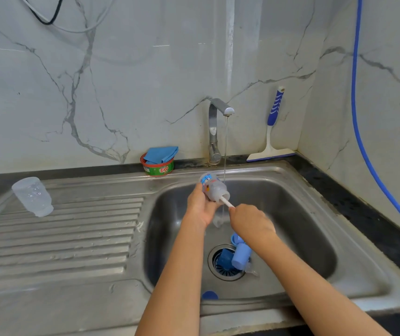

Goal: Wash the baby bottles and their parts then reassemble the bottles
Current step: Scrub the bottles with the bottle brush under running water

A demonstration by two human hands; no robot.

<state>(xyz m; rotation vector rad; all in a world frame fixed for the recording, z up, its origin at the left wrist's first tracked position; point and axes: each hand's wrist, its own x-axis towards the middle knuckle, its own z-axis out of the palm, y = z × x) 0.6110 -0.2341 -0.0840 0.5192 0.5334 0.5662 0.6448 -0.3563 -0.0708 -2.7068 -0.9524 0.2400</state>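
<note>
My left hand (200, 208) grips a clear baby bottle (212, 187) with a blue print, tilted over the sink basin (291, 214), its mouth toward the right. My right hand (251, 220) holds the white handle of a bottle brush (227, 202) whose head is inside the bottle. A second clear bottle (33, 196) stands upside down on the ribbed drainboard (73, 238) at the left. Blue caps (240, 255) and a clear nipple (251, 270) lie by the drain (225, 263). Another blue piece (210, 295) shows at the basin's near edge.
The tap (214, 127) runs a thin stream of water just right of the bottle. A red dish-soap tub (157, 166) with a blue cloth sits behind the sink. A blue-handled squeegee (273, 132) leans on the wall. A blue hose (358, 117) hangs at the right.
</note>
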